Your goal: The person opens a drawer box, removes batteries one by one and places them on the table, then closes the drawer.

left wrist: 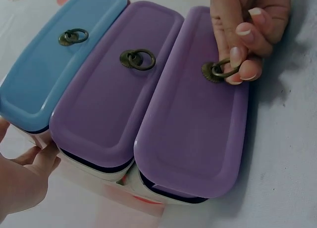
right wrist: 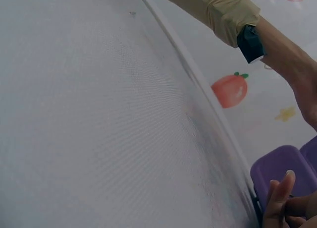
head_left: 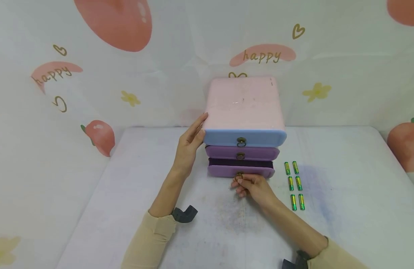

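A small drawer cabinet (head_left: pixel 244 104) has a pink top, a blue upper drawer (head_left: pixel 223 138) and two purple drawers below. My left hand (head_left: pixel 188 151) rests against the cabinet's left side, its fingers extended along it. My right hand (head_left: pixel 257 188) pinches the brass ring pull (left wrist: pixel 218 72) of the bottom purple drawer (head_left: pixel 223 171). That drawer is pulled partly out, with a dark gap showing behind its front. The middle purple drawer (left wrist: pixel 109 94) also juts out slightly. In the right wrist view, fingers (right wrist: pixel 281 196) of the right hand are at a purple drawer front.
Several green and yellow batteries (head_left: pixel 291 183) lie in two columns on the white table (head_left: pixel 149 160), right of the cabinet. Behind stands a white backdrop (head_left: pixel 180 63) printed with fruit, flowers and lettering. Dark straps (head_left: pixel 184 214) are on both wrists.
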The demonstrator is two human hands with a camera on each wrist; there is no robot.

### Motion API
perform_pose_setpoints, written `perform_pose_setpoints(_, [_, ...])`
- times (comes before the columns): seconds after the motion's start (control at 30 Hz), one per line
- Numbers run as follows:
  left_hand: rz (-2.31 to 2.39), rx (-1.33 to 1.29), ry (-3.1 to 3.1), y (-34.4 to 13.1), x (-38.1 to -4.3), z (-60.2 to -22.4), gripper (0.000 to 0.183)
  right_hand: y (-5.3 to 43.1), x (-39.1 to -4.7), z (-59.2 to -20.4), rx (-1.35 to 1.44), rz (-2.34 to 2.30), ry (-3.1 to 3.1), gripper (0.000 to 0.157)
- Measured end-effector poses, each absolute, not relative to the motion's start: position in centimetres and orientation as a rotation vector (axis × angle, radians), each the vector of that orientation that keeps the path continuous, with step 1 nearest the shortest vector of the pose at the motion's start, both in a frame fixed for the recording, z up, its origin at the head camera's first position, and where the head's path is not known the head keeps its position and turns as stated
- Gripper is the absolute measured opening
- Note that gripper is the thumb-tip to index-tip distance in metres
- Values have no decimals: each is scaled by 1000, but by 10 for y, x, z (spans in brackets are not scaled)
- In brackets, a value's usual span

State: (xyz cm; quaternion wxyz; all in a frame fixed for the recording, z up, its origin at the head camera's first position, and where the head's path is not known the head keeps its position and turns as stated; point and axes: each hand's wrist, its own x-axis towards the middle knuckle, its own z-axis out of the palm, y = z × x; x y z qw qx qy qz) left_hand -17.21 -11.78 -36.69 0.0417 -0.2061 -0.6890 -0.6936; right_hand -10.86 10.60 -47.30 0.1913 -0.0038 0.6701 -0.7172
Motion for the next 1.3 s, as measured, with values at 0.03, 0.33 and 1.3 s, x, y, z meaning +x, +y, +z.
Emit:
perform_pose_setpoints(0.03, [-2120, -632, -2108, -118, -172, -367, 46, 106, -110, -473, -10, -2012, 1889, 27])
perform_pose_setpoints(0.33, [-2129, -632, -2087, -117, -173, -366, 44, 107, -118, -472, -4, -1990, 1900, 27])
perform_pose_setpoints(1.3, [-2117, -644, -2073, -117, -176, -375, 44, 108, -140, -480, 6, -2061, 1845, 29])
